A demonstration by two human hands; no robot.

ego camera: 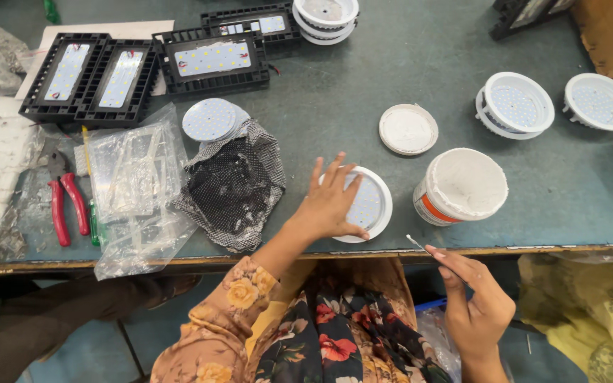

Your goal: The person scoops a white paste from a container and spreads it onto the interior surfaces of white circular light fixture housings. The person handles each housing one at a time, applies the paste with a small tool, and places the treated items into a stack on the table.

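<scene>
The left hand (329, 202) lies flat, fingers spread toward twelve o'clock, pressed on a round white lamp (367, 206) at the table's near edge — LED face up, its right half showing. The forearm slants in from seven o'clock. At five o'clock of the lamp, the right hand (473, 305) pinches a thin white stick (415, 243) between thumb and forefinger — long axis tipped toward ten o'clock, tip up. A white tub of paste (460, 186) stands just at three o'clock of the lamp; black mesh (234, 186) lies at nine.
</scene>
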